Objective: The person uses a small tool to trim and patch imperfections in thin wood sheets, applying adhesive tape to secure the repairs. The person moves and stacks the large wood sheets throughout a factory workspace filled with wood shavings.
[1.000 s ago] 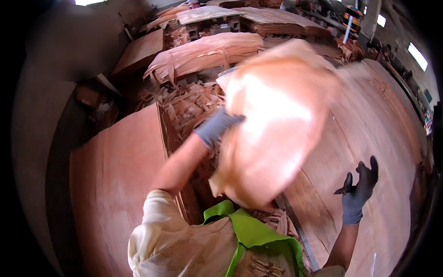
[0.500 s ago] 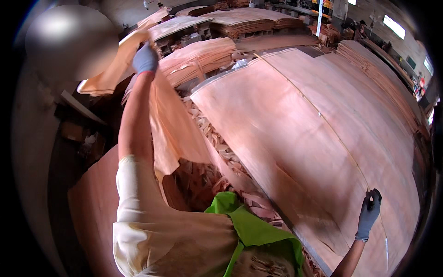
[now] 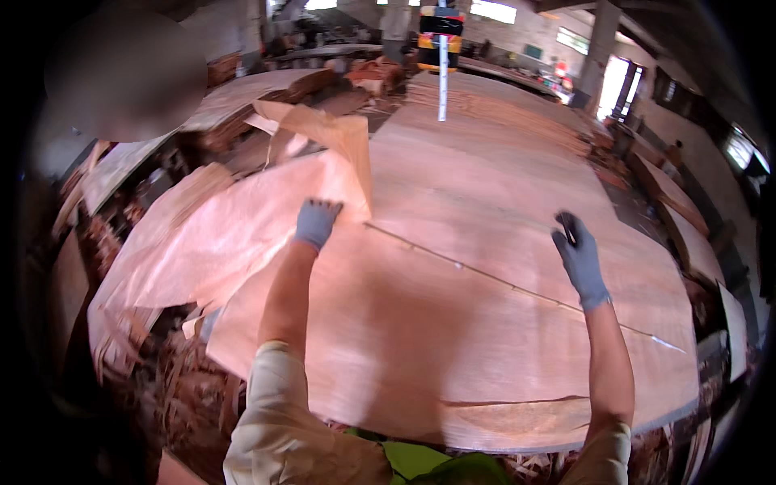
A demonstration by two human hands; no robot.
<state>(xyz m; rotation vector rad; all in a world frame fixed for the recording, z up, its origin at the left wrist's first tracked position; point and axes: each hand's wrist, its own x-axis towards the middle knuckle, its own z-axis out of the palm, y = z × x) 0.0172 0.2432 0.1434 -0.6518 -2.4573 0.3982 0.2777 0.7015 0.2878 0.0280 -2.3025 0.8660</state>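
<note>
My left hand [image 3: 317,222], in a grey glove with dark fingertips, is closed on a loose sheet of wood veneer [image 3: 242,222]. That thin pinkish sheet trails to the left, and its far corner stands up in a fold. Over the right half of the large veneer stack [image 3: 485,194] hovers my right hand [image 3: 582,263], gloved alike, thumb and fingers apart and nothing between them. A thin stick [image 3: 485,277] with a white end lies slantwise across the stack, passing under my right forearm.
Torn veneer scraps [image 3: 194,404] heap along the near left edge. More veneer piles [image 3: 218,101] stand at the far left, and others [image 3: 671,198] at the right. A yellow-and-black device [image 3: 440,40] with a white strip hangs above the far end.
My left hand has brought the loose veneer sheet from the far left onto the stack's left side. My right hand has left the stick and opened. The view has swung right.
</note>
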